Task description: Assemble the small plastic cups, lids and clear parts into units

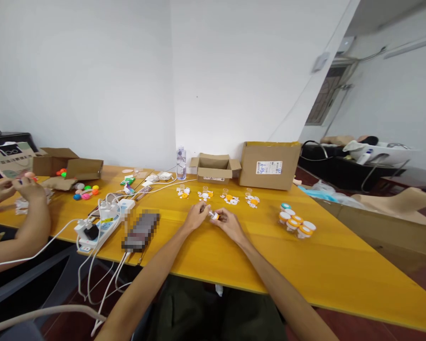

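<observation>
Over the middle of the table, my left hand (198, 216) and my right hand (229, 224) meet around a small white-and-orange plastic piece (216, 216). The fingers of my right hand are closed on its orange side. My left hand pinches at its white end, where the fingertips hide what exactly they grip. Beyond my hands are several small piles of white and orange plastic parts (230, 199), with clear plastic cups (248, 192) beside them. To the right stands a group of small clear containers with orange, white and teal lids (294, 221).
An open cardboard box (215, 171), a larger carton (268, 166) and a water bottle (181, 163) stand at the back. Left are a power strip (108, 222) with cables and a dark pixelated device (141, 232). Another person's hands (30, 187) work at far left near colourful balls (87, 192).
</observation>
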The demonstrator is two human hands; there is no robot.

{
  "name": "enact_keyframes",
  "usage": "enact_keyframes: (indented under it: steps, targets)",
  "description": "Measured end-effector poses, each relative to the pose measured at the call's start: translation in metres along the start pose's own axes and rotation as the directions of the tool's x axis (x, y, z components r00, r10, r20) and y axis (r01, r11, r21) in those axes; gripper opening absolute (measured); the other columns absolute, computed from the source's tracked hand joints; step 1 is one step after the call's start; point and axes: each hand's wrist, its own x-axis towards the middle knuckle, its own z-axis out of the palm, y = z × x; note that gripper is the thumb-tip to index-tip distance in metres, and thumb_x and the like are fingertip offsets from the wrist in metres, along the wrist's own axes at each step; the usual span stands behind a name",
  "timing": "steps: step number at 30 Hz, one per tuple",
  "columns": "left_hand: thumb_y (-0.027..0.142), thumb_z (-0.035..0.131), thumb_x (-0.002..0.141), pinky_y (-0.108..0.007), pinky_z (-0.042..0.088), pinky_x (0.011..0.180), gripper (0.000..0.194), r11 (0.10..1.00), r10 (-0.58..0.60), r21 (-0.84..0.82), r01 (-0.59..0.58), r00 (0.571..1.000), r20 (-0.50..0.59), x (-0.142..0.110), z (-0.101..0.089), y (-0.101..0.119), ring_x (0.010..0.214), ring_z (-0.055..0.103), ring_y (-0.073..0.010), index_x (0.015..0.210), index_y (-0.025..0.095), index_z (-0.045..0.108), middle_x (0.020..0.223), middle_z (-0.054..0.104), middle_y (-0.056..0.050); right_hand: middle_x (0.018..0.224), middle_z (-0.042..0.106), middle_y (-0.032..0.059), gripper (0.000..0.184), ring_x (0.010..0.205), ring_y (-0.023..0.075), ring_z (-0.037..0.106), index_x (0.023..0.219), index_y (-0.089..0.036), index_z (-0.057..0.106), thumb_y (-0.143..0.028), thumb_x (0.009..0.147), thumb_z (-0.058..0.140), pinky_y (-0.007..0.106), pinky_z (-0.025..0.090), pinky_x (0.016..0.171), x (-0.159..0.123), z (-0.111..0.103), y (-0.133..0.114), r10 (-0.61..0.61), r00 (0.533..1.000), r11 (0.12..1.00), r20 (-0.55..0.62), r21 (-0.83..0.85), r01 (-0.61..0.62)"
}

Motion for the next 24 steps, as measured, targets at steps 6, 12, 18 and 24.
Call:
enact_keyframes:
  steps: [6,12,18,24]
  targets:
    - [0.027,0.049,0.077,-0.023,0.033,0.056,0.021,1.000,-0.015,-0.006,0.014,0.979,-0.203,0.005,-0.014,-0.001,0.053,0.040,-0.0101,0.059,0.020,0.044,0.053,0.041,0.006,0.074,0.068,0.0005,0.033,0.070,0.0188,0.064,0.076,-0.022,0.059,-0.041,0.057,0.077,0.032,0.052,0.067,0.001,-0.002,0.005,0.007,1.000,1.000,-0.025,-0.017,-0.008]
    - [0.022,0.056,0.075,-0.025,0.039,0.065,0.010,0.932,0.009,0.348,0.104,0.951,-0.309,0.007,-0.033,-0.006,0.066,0.055,-0.0147,0.066,0.020,0.054,0.064,0.057,0.002,0.075,0.069,0.0009,0.032,0.071,0.0189,0.065,0.077,-0.022,0.059,-0.042,0.059,0.076,0.032,0.052,0.068,0.001,-0.003,0.008,-0.004,1.000,0.999,-0.026,-0.033,0.003]
    - [0.022,0.053,0.082,-0.028,0.044,0.074,0.010,0.747,-0.119,0.613,0.257,0.959,-0.258,0.001,-0.050,-0.005,0.085,0.064,-0.0206,0.084,0.021,0.063,0.090,0.067,-0.007,0.074,0.069,0.0008,0.032,0.069,0.0192,0.065,0.076,-0.022,0.059,-0.042,0.058,0.076,0.032,0.053,0.066,0.000,-0.003,0.005,0.004,0.999,1.000,-0.042,-0.018,-0.004]
    - [0.024,0.050,0.085,-0.031,0.047,0.077,0.016,0.616,-0.286,0.700,0.361,0.931,-0.228,-0.002,-0.051,-0.008,0.090,0.064,-0.0226,0.093,0.021,0.064,0.094,0.066,-0.010,0.073,0.068,0.0007,0.029,0.070,0.0191,0.065,0.075,-0.022,0.059,-0.039,0.057,0.076,0.032,0.052,0.067,0.001,-0.005,0.007,0.014,0.999,0.999,-0.040,-0.031,-0.015]
